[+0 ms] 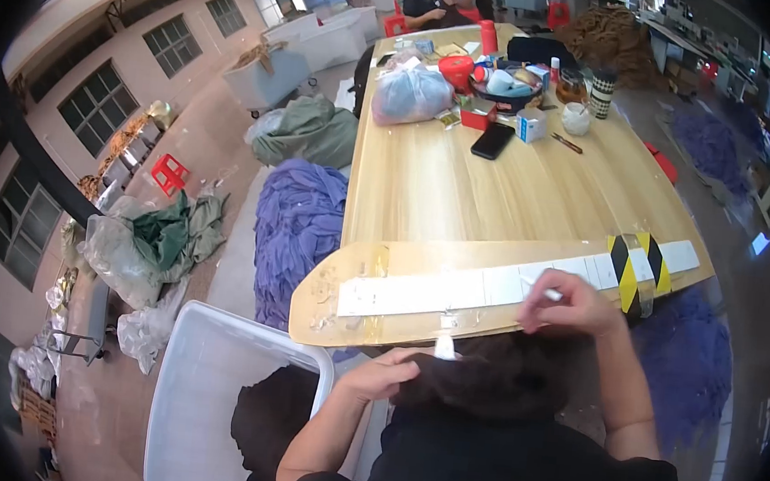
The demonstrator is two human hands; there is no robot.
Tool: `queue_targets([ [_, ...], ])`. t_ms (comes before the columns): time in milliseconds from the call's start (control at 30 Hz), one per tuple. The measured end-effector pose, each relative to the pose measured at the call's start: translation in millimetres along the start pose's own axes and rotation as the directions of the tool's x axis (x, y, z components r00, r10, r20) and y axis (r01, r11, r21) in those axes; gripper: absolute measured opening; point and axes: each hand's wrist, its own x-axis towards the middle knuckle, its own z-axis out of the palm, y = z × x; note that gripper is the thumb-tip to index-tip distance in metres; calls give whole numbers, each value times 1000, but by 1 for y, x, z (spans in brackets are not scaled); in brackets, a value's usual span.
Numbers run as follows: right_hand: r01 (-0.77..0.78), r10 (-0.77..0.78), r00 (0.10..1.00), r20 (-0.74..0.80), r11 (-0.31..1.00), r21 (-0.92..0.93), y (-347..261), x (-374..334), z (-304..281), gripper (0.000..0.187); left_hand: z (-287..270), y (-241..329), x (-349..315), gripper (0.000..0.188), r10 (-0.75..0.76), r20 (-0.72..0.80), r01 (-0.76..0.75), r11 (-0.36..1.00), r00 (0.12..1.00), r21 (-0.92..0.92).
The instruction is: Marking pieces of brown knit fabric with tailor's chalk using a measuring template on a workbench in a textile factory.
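Observation:
A dark brown, nearly black piece of cloth [506, 370] hangs between my two hands at the near edge of the table. My left hand [380, 375] is closed on the cloth's left side, thumb pressed down. A small white tag [445, 347] stands up from the cloth beside those fingers. Above the cloth's right side is my right hand [572, 304], its fingers curled in a pinch around a slim white object [551, 294], too small to name. Just beyond my hands lies a long white marked strip [417, 296], taped to a tan board [319, 313] with one rounded end.
Left of me stands a white bin [175, 387] with dark cloth [272, 428] inside. Purple cloth [299, 233] is heaped beside the table [462, 192]. Farther back are a black phone [493, 141], a bagged bundle [411, 94] and a checkered tumbler [602, 93]. Another person [433, 5] sits at the far end.

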Motion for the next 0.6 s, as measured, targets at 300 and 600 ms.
queue_targets([
  [300, -117, 310, 879, 361, 876, -468, 65, 24, 6, 23, 22, 28, 2, 61, 420, 277, -409, 907, 864, -100],
  [600, 116, -99, 993, 61, 800, -589, 21, 22, 71, 12, -3, -33, 29, 47, -77, -193, 99, 989, 978, 107],
])
